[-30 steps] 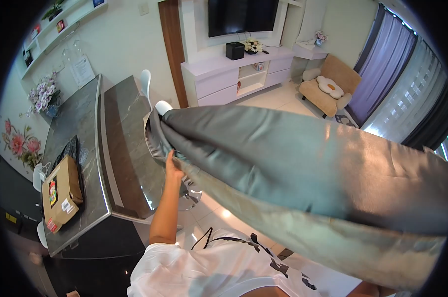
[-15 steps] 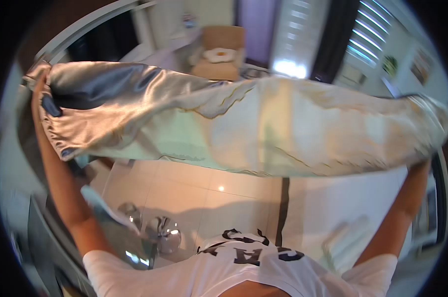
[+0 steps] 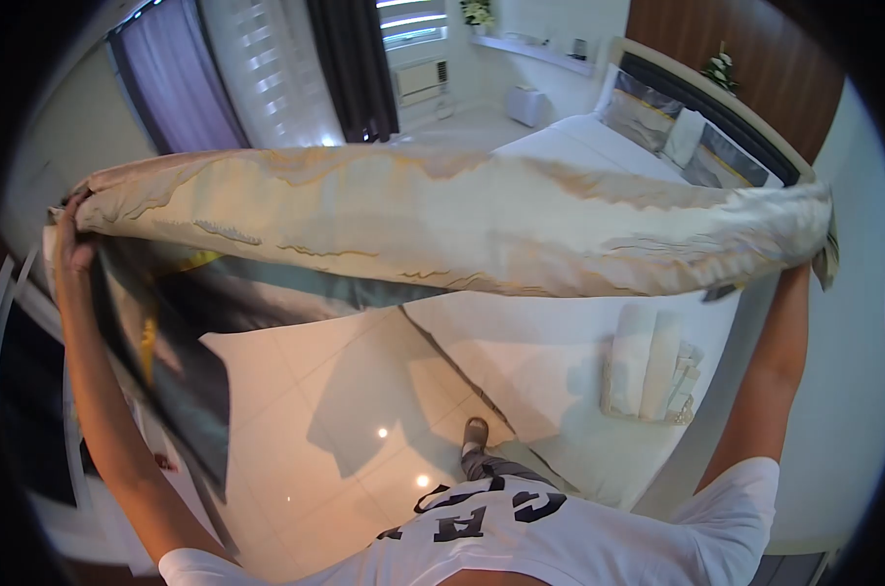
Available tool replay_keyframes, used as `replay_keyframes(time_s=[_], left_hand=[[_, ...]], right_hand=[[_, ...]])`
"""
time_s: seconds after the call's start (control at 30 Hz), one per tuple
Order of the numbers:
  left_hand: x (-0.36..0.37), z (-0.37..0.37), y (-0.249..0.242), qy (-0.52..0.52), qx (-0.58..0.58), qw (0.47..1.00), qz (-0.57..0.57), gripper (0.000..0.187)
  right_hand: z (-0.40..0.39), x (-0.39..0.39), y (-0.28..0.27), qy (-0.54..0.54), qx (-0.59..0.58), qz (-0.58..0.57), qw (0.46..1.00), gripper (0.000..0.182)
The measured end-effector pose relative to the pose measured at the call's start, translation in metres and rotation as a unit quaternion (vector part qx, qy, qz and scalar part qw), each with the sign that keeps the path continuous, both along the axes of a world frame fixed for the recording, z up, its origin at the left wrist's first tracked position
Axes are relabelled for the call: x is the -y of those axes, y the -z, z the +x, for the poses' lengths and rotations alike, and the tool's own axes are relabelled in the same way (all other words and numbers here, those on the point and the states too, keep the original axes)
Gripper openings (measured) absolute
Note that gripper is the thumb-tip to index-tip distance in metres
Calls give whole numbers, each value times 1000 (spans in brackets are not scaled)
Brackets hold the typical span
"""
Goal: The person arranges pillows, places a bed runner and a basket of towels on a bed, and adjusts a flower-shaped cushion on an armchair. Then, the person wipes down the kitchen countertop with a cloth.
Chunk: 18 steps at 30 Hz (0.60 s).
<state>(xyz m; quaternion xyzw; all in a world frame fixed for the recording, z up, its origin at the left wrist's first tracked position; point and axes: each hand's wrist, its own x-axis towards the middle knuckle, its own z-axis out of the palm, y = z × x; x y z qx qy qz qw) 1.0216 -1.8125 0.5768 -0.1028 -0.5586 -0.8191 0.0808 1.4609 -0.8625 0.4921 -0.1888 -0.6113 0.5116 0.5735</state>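
Note:
A satiny bed cover (image 3: pixel 413 210), cream with a gold-veined marble pattern, is stretched wide in front of me between both arms. At its left end my left hand (image 3: pixel 78 249) is closed on the gathered cloth. My right forearm (image 3: pixel 779 361) reaches up to the other end; the cover hides my right hand, but the fabric is bunched and held up there. A darker grey and teal part of the cover (image 3: pixel 184 376) hangs down below my left hand.
A white-sheeted bed (image 3: pixel 521 361) extends under and beyond the cover. Rolled towels in a tray (image 3: pixel 648 366) lie on it at right. Patterned pillows (image 3: pixel 643 109) lean on the headboard (image 3: pixel 716 103). Tiled floor (image 3: pixel 364 391) is below; curtains (image 3: pixel 340 68) hang behind.
My view has swung right, bringing the bed, pillows and towels into sight. The cover has turned with me, still spread between both arms, and its darker part now hangs lower at left.

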Motion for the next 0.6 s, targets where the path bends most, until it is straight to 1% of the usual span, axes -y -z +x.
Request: replay_keyframes(time_s=[0.03, 0.07, 0.1, 0.13, 0.2, 0.27, 0.33, 0.4, 0.47, 0.6], left_hand=[[-5, -41, 17, 24, 25, 999, -3, 23], [-35, -67, 36, 39, 45, 998, -15, 23], [-55, -106, 53, 61, 54, 996, -27, 20], [-97, -121, 60, 72, 72, 995, -18, 17], [-171, -139, 64, 62, 63, 996, -32, 14], [-208, -205, 79, 96, 77, 992, -21, 14], [-248, -259, 94, 132, 84, 988, -12, 15], [-296, -294, 111, 83, 126, 987, -57, 14], [-321, -359, 142, 129, 162, 976, -60, 13], [-374, -403, 202, 154, 225, 960, -60, 11]], right_hand=[[19, -5, 2, 24, 5, -5, 1000, 48], [48, -38, 17, 47, 11, -18, 999, 48], [62, -50, 19, 68, 16, -26, 997, 48], [79, -62, 22, 91, 18, -32, 995, 48], [115, -86, 27, 133, 21, -44, 990, 47], [136, -91, 25, 166, 26, -49, 985, 47], [152, -91, 26, 194, 29, -51, 979, 47], [164, -85, 28, 220, 26, -52, 974, 47], [175, -72, 29, 245, 29, -54, 968, 47], [206, -37, 50, 296, 30, -64, 953, 47]])
